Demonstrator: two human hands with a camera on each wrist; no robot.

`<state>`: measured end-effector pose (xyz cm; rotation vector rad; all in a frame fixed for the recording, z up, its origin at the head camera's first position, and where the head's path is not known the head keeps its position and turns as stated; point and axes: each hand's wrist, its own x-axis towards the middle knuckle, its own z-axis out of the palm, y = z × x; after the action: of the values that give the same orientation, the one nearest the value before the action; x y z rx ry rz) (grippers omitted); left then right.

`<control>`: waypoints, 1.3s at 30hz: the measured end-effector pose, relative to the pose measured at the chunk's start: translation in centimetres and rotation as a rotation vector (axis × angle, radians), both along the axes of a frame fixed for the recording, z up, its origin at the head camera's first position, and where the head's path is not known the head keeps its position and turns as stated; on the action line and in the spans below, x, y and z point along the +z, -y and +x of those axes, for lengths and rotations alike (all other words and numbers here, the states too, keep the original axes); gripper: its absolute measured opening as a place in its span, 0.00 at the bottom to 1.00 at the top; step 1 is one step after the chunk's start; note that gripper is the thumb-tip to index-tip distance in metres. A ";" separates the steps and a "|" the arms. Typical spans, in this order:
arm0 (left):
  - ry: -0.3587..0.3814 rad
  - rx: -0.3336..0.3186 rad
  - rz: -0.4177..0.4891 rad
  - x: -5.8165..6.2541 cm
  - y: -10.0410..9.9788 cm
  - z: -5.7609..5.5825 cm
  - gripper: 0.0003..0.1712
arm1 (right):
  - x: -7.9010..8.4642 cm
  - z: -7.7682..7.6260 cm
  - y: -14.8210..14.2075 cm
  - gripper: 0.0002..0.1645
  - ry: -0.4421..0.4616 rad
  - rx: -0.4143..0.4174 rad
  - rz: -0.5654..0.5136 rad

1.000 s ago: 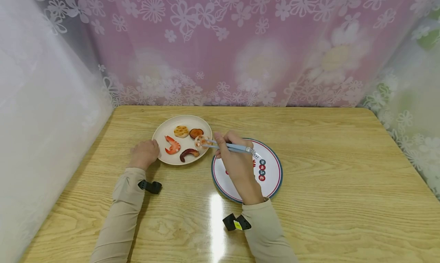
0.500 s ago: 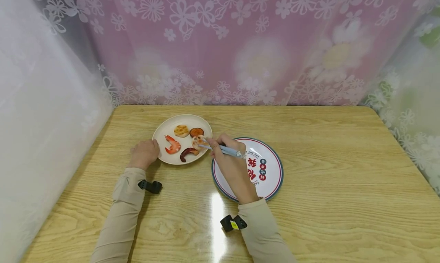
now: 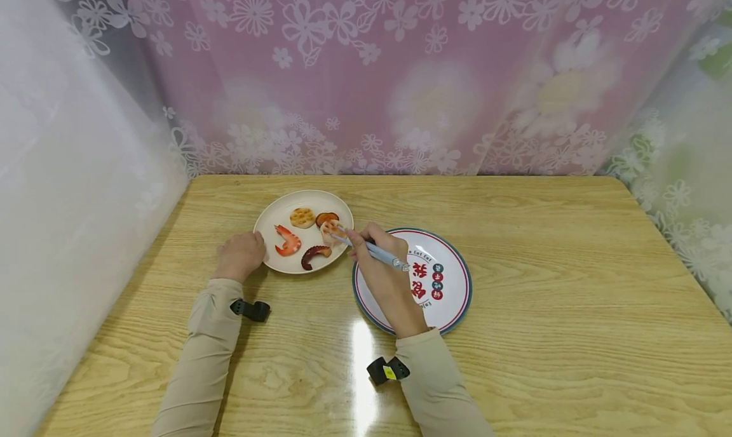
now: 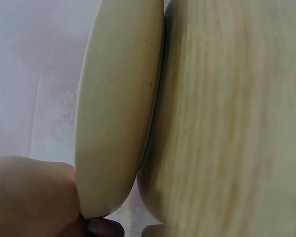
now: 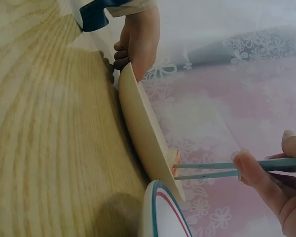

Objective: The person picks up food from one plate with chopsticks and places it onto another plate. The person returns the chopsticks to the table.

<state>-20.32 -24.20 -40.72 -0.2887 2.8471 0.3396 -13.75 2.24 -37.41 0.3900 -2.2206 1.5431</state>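
My left hand (image 3: pixel 240 255) grips the left rim of a cream oval plate (image 3: pixel 273 216), its thumb over the edge in the left wrist view. In my right hand (image 3: pixel 391 284) is a pair of blue-handled chopsticks (image 3: pixel 380 254). Their tips are at a pale lotus root slice (image 3: pixel 328 235) on the plate's right side; it looks tilted against a dark-edged orange-brown slice (image 3: pixel 327 218). Also on the plate are a shrimp (image 3: pixel 289 245), an octopus tentacle (image 3: pixel 309 258) and a round golden slice (image 3: pixel 302 218). In the right wrist view, the chopstick tips touch food near the rim, mostly hidden by the plate.
A white plate with blue and red rim lines (image 3: pixel 454 278) and printed characters stands right of the cream plate, partly under my right hand and wrist. Both are on a wooden table (image 3: pixel 560 284). A pink floral curtain (image 3: pixel 366 94) hangs behind the table's far edge.
My right hand has moved slightly left, and the chopsticks have shifted and tilted the lotus root slice left and up toward the orange-brown slice. My left hand has stayed on the rim.
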 end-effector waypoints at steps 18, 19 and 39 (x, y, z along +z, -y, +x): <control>-0.003 -0.005 0.002 -0.2 0.1 -0.1 0.35 | 0.5 0.2 -0.3 0.16 0.032 0.089 0.057; -0.005 -0.006 0.003 -0.2 0.1 0.0 0.35 | 0.6 0.2 -0.3 0.17 0.047 0.096 0.051; -0.002 -0.012 0.007 -0.1 0.1 0.1 0.35 | 0.6 0.3 -0.7 0.15 -0.022 0.109 0.066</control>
<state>-20.26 -24.31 -40.80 -0.2695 2.8483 0.3477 -13.46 2.93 -36.80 0.5532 -2.2716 1.5150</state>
